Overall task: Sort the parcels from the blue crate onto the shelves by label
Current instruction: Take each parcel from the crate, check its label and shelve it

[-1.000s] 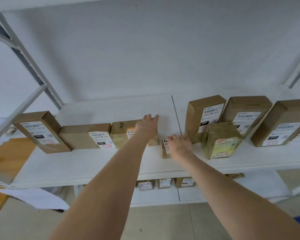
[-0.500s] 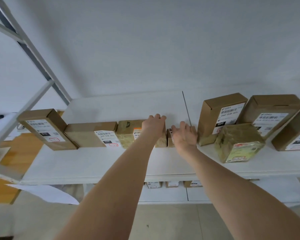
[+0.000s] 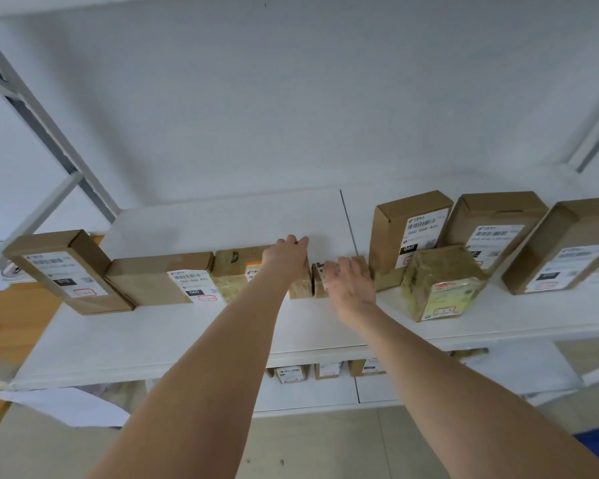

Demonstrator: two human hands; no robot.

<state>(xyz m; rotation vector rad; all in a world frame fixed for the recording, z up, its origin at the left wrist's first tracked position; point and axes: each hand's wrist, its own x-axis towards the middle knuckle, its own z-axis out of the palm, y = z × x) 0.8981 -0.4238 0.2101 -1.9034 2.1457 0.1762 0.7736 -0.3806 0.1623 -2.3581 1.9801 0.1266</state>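
Right hand (image 3: 351,288) retreated (fingers straight) over small parcel (image 3: 317,286).

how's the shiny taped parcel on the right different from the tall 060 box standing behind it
The taped parcel is wrapped in glossy tape and looks yellowish; the tall 060 box is bare brown cardboard. The taped parcel carries a pale green label; the tall 060 box has a white barcode label with a black tag. The taped parcel sits lower and nearer the shelf edge; the tall 060 box rises behind it. Both rest on the same white shelf.

Matt brown cardboard parcels (image 3: 408,233) on smooth white shelf (image 3: 194,326)
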